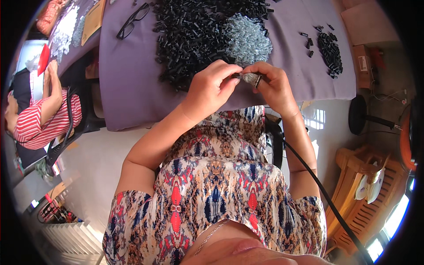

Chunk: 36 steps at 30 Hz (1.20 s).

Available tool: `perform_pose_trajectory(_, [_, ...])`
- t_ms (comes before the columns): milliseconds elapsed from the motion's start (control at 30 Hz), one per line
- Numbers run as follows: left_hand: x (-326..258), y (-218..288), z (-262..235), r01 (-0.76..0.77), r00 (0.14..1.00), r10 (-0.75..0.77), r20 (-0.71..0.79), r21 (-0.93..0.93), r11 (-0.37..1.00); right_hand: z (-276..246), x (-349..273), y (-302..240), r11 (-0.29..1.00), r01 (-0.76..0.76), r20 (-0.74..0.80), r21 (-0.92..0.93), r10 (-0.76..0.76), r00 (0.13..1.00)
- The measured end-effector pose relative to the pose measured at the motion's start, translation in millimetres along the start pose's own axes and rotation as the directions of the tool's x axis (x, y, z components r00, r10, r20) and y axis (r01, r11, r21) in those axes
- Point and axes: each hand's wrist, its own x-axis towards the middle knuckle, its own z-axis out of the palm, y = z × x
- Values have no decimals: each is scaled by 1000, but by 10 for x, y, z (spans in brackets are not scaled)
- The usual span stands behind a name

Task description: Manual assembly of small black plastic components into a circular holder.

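Observation:
Above the near edge of the purple-grey cloth, my two hands meet at the fingertips. My left hand (213, 87) is closed in a pinch on a small black tubular piece (236, 75). Closed beside it is my right hand (276, 88), its index finger reaching the left fingertips. At its thumb shows a speckled grey patch (251, 78); whether this is a wrap or a held thing I cannot tell. Just beyond the hands lies a big heap of black tubular pieces (190, 44), with a pile of small clear, shiny pieces (248, 39) against its right side.
Black-framed glasses (133, 20) rest left of the heap. A smaller group of black pieces (330, 53) lies on the cloth (296, 48) at right. Another person in a striped top (48, 117) sits at left. A black cable (318, 183) runs past my right arm; a wooden bench (366, 194) stands at right.

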Motion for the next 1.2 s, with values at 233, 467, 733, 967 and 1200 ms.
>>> perform_pose_trajectory(233, [113, 40, -11, -182, 980, 195, -34, 227, 957, 10, 2, 24, 997, -30, -9, 71, 30, 999])
perform_pose_trajectory(467, [95, 8, -25, -170, 985, 169, 24, 234, 957, 46, -12, -10, 993, 72, -36, -89, -75, 996])
perform_pose_trajectory(733, [178, 60, -54, -155, 985, 126, 114, 294, 943, 53, -13, -59, 959, 153, -57, -237, -171, 984])
perform_pose_trajectory(967, [166, 90, -49, -183, 980, 148, 131, 316, 931, 19, -30, 71, 997, 75, -46, -28, -76, 996])
perform_pose_trajectory(1200, [150, 57, -53, 0, 987, -27, 159, 165, 986, 3, -20, 48, 995, 59, -30, -82, -61, 998])
